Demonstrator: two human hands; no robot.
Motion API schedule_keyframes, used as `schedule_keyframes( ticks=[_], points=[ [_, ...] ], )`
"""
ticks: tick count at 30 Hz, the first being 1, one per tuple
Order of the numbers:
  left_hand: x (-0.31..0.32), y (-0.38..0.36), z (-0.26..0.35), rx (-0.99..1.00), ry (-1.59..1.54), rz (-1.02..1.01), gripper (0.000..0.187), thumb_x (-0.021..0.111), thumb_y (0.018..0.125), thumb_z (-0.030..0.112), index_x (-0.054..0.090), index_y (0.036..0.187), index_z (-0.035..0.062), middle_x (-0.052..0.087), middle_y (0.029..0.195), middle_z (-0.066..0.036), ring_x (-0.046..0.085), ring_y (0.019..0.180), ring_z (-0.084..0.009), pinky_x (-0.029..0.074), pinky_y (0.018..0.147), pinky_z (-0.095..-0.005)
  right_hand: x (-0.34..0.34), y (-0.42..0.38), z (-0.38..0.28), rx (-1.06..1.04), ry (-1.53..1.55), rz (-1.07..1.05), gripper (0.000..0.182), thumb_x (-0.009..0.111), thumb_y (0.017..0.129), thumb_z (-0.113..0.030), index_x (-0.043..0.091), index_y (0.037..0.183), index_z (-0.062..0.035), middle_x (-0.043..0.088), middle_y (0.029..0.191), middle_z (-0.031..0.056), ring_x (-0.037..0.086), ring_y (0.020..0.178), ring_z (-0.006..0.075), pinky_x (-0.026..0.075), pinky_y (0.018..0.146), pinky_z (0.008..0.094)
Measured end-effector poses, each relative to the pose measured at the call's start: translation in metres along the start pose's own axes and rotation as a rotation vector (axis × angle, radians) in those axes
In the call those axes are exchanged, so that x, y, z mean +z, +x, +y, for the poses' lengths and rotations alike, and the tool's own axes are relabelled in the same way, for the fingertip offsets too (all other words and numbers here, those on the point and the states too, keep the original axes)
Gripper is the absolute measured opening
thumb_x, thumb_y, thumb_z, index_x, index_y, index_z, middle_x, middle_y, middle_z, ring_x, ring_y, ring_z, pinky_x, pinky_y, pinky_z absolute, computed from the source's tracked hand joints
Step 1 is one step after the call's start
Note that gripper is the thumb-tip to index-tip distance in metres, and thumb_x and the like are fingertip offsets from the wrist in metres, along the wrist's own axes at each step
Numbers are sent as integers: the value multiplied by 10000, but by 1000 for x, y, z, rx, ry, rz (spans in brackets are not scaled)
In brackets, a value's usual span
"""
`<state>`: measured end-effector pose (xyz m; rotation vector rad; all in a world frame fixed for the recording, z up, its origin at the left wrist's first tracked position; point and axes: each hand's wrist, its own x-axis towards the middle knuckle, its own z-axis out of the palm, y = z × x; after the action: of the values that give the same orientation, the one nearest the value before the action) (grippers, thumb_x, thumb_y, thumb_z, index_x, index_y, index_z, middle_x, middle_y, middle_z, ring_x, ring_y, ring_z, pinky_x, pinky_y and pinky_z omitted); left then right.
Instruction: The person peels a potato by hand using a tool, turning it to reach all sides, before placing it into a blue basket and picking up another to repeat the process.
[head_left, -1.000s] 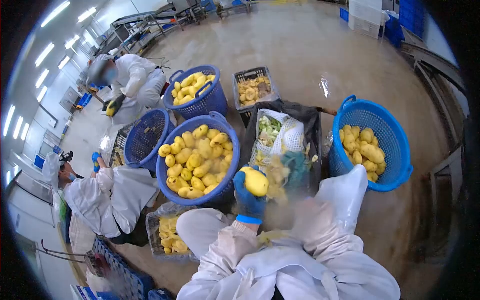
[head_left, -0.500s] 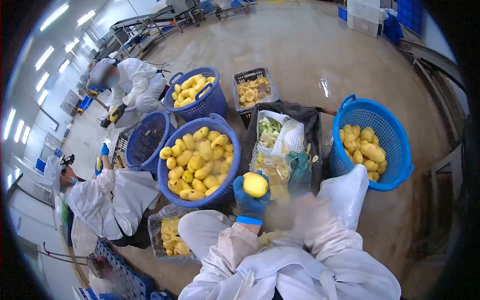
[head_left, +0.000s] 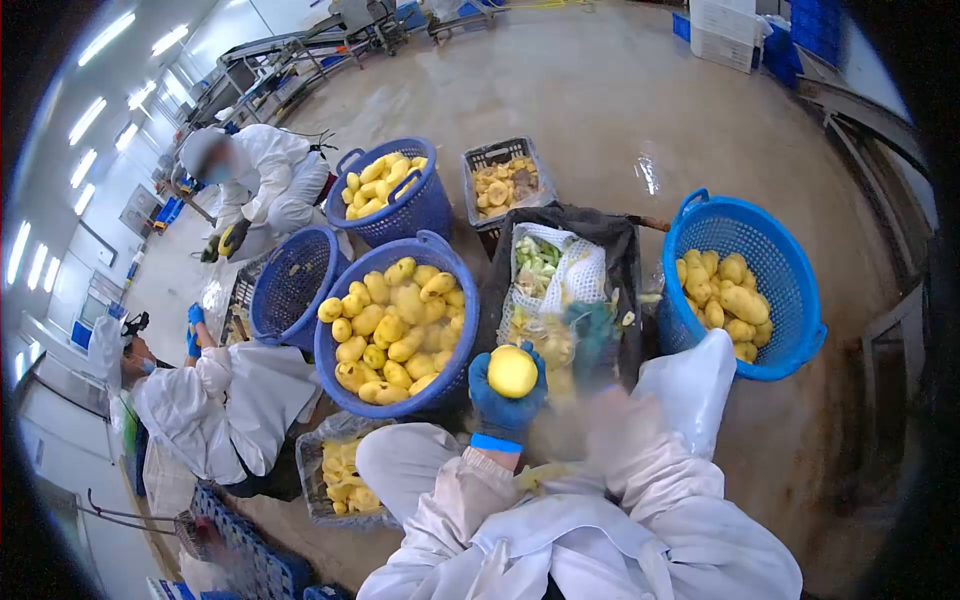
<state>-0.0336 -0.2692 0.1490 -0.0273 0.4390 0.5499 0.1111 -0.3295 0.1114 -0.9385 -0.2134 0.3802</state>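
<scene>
My left hand [head_left: 505,405], in a blue glove with a bright blue cuff, holds a smooth, pale yellow mango [head_left: 512,372] upright in its fingers. My right hand [head_left: 592,335], in a dark green glove, is over the black-lined crate [head_left: 625,240] just beyond. That hand is smeared by motion, so its fingers and anything in them cannot be made out. Yellow peelings [head_left: 535,322] lie in the crate under it, beside white netting [head_left: 580,272] and green scraps [head_left: 537,262].
To the left stands a blue basket [head_left: 455,262] full of yellow mangoes; another blue basket [head_left: 790,270] is at right. A small crate [head_left: 545,190] of cut pieces sits behind. Two co-workers [head_left: 240,400] [head_left: 275,170] sit at left near more baskets. A lined crate [head_left: 310,480] is by my left knee.
My left hand with the mango has shifted slightly right. My right hand remains blurred over the crate. The nearer co-worker's gloved hands have moved a little.
</scene>
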Motion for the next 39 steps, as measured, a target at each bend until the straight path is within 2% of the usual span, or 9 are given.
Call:
schedule_keyframes(
  ticks=[9, 12, 15, 19, 25, 27, 32, 34, 39],
  points=[
    [6, -29, -2, -132, -4, -90, 477, 554, 896, 403, 520, 1196, 33, 551, 1211, -183, 539, 1105, -342, 454, 947, -512, -3, -9, -32, 164, 112, -174, 300, 562, 937, -263, 615, 1099, -16, 641, 967, 44, 622, 862, 152, 483, 822, 281],
    [5, -49, -9, 152, 563, -230, 546, 678, 821, 201, 434, 1283, 41, 550, 1215, -168, 551, 1108, -293, 487, 917, -443, 6, -15, -32, 35, -54, -359, 258, 572, 914, -177, 616, 1122, -30, 630, 988, 55, 612, 875, 138, 487, 814, 278],
    [-13, -43, -9, 33, 366, -413, 679, 739, 755, 47, 372, 1326, 36, 552, 1202, -163, 561, 1093, -251, 504, 893, -379, 28, -30, -44, -347, -504, -663, 266, 593, 886, -139, 610, 1121, -15, 629, 958, 72, 611, 838, 144, 494, 786, 275],
    [-5, -58, -12, 337, 961, -335, 714, 732, 762, 24, 347, 1362, 63, 548, 1200, -165, 576, 1057, -249, 509, 878, -361, 42, -39, -26, -201, -617, -712, 198, 578, 905, -159, 631, 1028, -14, 659, 917, 73, 617, 753, 162, 493, 701, 282],
    [-28, -46, 2, 106, 623, -340, 671, 728, 800, 99, 351, 1352, 40, 541, 1219, -171, 588, 1038, -294, 504, 872, -418, -5, 33, 3, 112, -289, 32, 218, 535, 931, -202, 650, 868, -28, 666, 810, 52, 607, 665, 159, 482, 655, 279],
    [-45, -42, -7, 945, 1542, -479, 649, 726, 806, 118, 362, 1337, 31, 539, 1216, -174, 588, 1028, -305, 495, 879, -415, 5, 4, -13, 31, -270, -167, 231, 546, 927, -225, 648, 853, -31, 666, 847, 58, 609, 700, 155, 483, 666, 279],
    [-29, -54, -5, 674, 1603, -337, 658, 731, 800, 117, 357, 1325, -12, 518, 1238, -202, 575, 1056, -317, 477, 901, -369, 17, -35, 14, -48, -269, -360, 154, 603, 892, -163, 640, 848, -20, 656, 902, 81, 607, 761, 147, 488, 677, 293],
    [-22, -58, -4, 1004, 1869, -415, 634, 713, 815, 102, 358, 1331, 7, 519, 1235, -204, 576, 1056, -306, 487, 891, -373, -5, -4, 32, -50, -431, -152, 145, 617, 882, -152, 638, 862, -10, 657, 907, 97, 620, 740, 164, 495, 672, 291],
    [-28, -59, -7, 346, 1123, -390, 617, 670, 820, -7, 355, 1344, 67, 522, 1215, -186, 578, 1057, -276, 508, 872, -381, -15, 4, 4, 101, -114, -55, 179, 558, 915, -179, 648, 883, -27, 655, 871, 57, 604, 774, 143, 478, 662, 294]
  ],
)
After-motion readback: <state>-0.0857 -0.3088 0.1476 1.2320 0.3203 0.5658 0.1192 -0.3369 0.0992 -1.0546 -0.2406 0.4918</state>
